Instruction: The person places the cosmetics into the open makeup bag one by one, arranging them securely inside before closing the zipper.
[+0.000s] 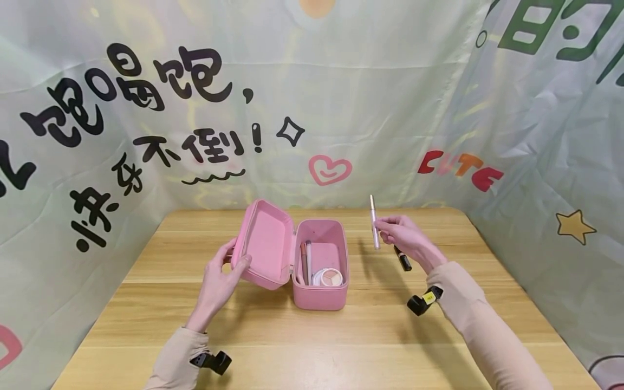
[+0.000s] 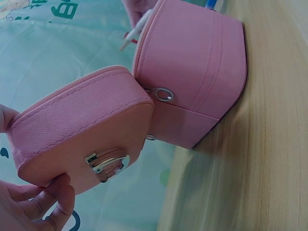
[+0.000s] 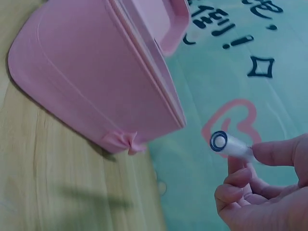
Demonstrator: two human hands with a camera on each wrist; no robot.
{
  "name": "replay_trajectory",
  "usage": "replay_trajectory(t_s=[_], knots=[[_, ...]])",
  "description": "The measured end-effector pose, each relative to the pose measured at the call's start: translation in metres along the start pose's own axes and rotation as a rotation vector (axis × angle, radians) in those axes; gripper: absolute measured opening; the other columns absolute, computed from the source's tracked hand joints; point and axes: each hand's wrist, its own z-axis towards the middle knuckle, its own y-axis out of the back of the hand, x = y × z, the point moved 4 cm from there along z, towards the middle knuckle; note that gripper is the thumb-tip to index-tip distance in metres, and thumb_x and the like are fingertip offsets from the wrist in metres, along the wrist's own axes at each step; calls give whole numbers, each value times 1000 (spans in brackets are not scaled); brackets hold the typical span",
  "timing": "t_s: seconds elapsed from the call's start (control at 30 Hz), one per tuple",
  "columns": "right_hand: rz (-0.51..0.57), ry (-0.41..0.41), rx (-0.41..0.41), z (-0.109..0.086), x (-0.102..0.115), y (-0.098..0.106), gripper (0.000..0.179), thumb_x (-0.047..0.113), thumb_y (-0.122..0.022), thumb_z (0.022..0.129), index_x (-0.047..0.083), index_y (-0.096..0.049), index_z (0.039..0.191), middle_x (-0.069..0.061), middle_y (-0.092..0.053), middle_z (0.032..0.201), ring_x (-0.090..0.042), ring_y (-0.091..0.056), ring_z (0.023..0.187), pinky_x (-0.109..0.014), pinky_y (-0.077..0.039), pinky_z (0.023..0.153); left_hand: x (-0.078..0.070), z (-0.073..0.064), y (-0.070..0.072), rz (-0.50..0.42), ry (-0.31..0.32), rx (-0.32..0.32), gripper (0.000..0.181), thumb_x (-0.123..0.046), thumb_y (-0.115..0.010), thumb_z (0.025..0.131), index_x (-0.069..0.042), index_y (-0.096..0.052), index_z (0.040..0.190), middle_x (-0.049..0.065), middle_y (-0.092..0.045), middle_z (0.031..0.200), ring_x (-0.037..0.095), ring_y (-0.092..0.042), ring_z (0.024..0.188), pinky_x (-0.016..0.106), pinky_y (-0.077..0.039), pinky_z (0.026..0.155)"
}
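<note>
Compact (image 1: 332, 278) and slim tubes (image 1: 304, 262) lie inside the pink case (image 1: 320, 298), but a black tube (image 1: 404, 261) lies outside on the bench (image 1: 322, 352) — the work looks only partway through. The left hand (image 1: 219, 280) grips the folded-back lid (image 1: 267, 244); the right hand (image 1: 404, 235) pinches a silvery pen (image 1: 374, 215), held up beside the case, not in it.

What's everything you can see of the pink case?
The pink case looks like stitched leather, zip-edged, with a bow on one side and metal hardware on its lid. It stands upright on the table, the lid swung open and gripped by the left hand. Slim sticks and a round compact sit inside.
</note>
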Motion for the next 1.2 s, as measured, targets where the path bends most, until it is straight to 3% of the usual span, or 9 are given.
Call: replay_trajectory(t_s=[0.2,0.57,0.93,1.07,1.2], knots=[[-60,21,28,4,16,-21,37,8,-45,105,-19,-47,131,3,-54,80,-4,-45,67,-19,-39,64,0,0,0,-3,0,1,57,-23,-66,96,-7,-49,147,17,-65,127,28,-60,113,41,-44,100],[-253,107,135,21,39,-56,34,8,-52,101,-18,-54,123,4,-43,64,-7,-37,58,-21,-31,59,0,1,3,3,11,7,58,-25,-66,96,-7,-47,148,18,-64,129,29,-60,115,40,-46,98],[-383,24,114,45,49,-85,21,5,-60,96,-12,-64,108,4,-48,63,-5,-37,53,-19,-32,53,0,1,4,15,-4,-2,58,-24,-66,96,-6,-48,148,18,-65,126,29,-61,114,38,-45,96],[-463,14,98,51,50,-93,18,6,-64,93,-9,-67,102,3,-52,65,-4,-41,54,-20,-37,54,0,1,4,17,-9,2,58,-24,-66,96,-6,-47,148,19,-65,128,29,-61,114,40,-45,96],[-543,-9,119,57,52,-98,12,8,-67,91,-4,-69,91,5,-54,60,-3,-38,49,-21,-35,50,1,1,4,11,-4,12,58,-25,-66,96,-6,-47,148,18,-65,130,29,-60,115,40,-45,97]])
